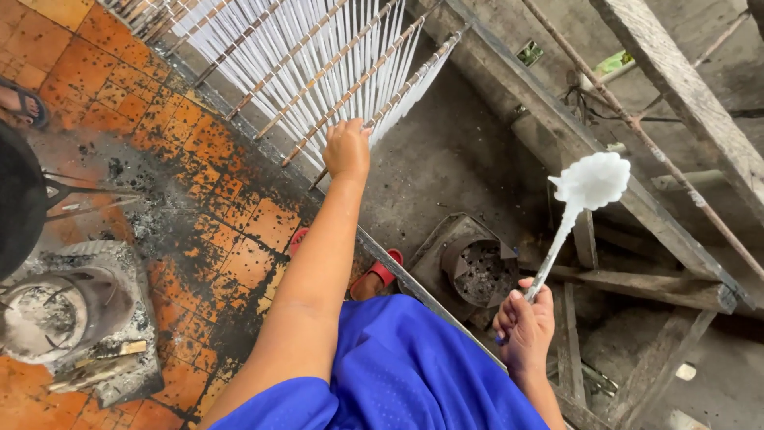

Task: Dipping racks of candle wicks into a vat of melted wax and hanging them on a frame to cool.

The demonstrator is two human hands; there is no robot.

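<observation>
Reaching forward, the left hand (347, 149) closes its fingers on the end of a thin bamboo stick (341, 102) that carries a row of hanging white threads (334, 48). Several more such sticks lie side by side above it, all draped with the same white strands, forming a slanted rack. The right hand (525, 322) is wrapped tightly around the handle of a white brush (587, 185), whose foamy, clumped head is raised and tilted away to the right, well apart from the threads. Below the arms hangs a blue garment (398, 366), and a red sandal (382, 272) shows beside it. A small charcoal stove (479, 269) sits just beside the right hand on grey ground. To the left, an ash-covered stove (56, 310) rests on stained orange tiles (199, 159).
</observation>
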